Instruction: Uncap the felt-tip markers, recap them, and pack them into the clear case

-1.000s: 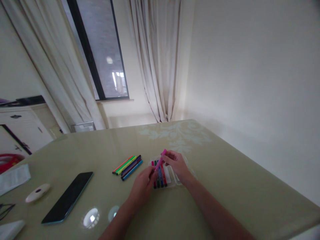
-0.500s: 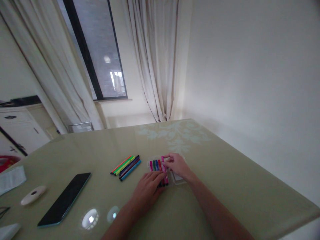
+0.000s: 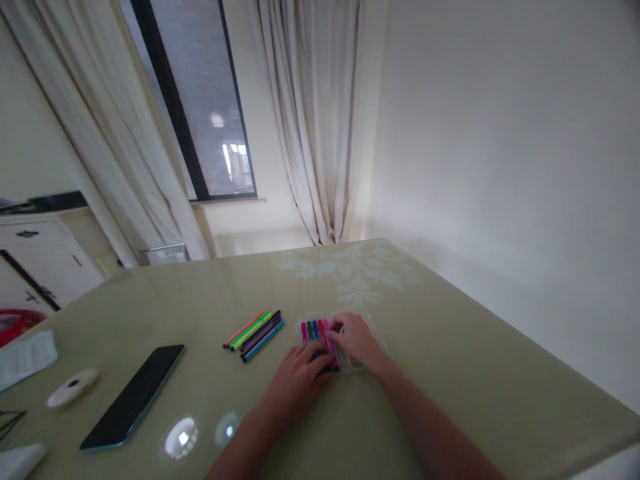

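A clear plastic case lies unfolded on the table, with a row of colored markers in its left half. My left hand rests over the lower part of the row, its fingers stretched across the markers and covering some of them. At the right end of the row, the thumb and fingertips of my right hand close on a pink marker. That marker lies alongside the others, partly hidden by the fingers. Left of the case is a loose bunch of markers in orange, green, yellow, dark and blue.
A dark phone or tablet lies on the table at the left, beside a white oval object. Farther left are a pale folded sheet and a white object. A wall borders the table's right side.
My right hand has shifted slightly down along the pink marker, whose top end now sits lower, about level with the other markers. My left hand stays over the row.
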`<state>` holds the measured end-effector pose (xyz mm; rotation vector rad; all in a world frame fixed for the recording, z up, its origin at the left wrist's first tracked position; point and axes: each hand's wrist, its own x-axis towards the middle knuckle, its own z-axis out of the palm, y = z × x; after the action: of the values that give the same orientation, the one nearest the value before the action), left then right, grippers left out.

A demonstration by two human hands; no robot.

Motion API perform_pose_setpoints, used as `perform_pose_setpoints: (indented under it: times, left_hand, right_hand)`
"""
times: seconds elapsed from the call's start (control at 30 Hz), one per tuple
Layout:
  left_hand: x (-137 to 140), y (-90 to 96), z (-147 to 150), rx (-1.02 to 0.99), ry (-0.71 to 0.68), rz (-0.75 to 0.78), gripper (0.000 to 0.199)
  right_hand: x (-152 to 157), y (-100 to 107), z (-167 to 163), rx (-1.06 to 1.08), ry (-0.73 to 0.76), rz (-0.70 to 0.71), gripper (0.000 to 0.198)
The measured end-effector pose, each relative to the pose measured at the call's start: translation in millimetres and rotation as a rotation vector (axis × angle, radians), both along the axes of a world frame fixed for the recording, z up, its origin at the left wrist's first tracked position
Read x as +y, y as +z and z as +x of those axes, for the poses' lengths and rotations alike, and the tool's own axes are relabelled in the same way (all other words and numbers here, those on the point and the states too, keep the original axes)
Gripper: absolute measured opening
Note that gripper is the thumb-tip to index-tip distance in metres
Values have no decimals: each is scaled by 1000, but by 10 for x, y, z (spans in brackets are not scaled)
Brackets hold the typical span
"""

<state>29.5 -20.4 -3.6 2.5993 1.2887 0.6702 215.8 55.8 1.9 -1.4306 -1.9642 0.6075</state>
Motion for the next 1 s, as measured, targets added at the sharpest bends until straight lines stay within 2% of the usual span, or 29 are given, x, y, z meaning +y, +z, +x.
perform_pose_setpoints:
  times: [0.07, 0.13, 0.23, 0.33, 0.4, 0.5, 0.63, 0.7, 0.8, 0.9, 1.0]
  left_hand:
    - [55, 14, -75, -44, 91, 15, 27]
    - [117, 32, -200, -34, 295, 56, 28]
    - [181, 52, -427, 141, 649, 110, 27]
    - [197, 44, -586, 294, 795, 79, 24]
    - [203, 22, -618, 302, 782, 42, 21]
    - [228, -19, -578, 205, 712, 5, 19]
    - [252, -31, -435, -187, 570, -88, 30]
    - [234, -7, -342, -396, 470, -125, 35]
    - [175, 51, -212, -560, 325, -182, 35]
    - [121, 95, -144, -619, 255, -249, 37]
    - [87, 91, -130, -595, 194, -224, 36]
  right_hand:
    - [-7, 22, 14, 14, 18, 3, 8]
    - [-5, 39, 27, 37, 22, 9, 10]
    - [7, 50, 31, 73, -1, 26, 13]
    - [13, 54, 20, 82, -20, 60, 14]
    - [8, 56, 8, 88, -9, 86, 14]
    - [-12, 62, -21, 123, 31, 80, 14]
    - [-65, 88, -98, 222, 107, 22, 19]
    - [-101, 110, -146, 296, 195, -31, 22]
    - [-143, 131, -209, 440, 311, -128, 28]
    - [-129, 131, -228, 588, 283, -196, 29]
    - [-36, 128, -167, 696, 171, -210, 32]
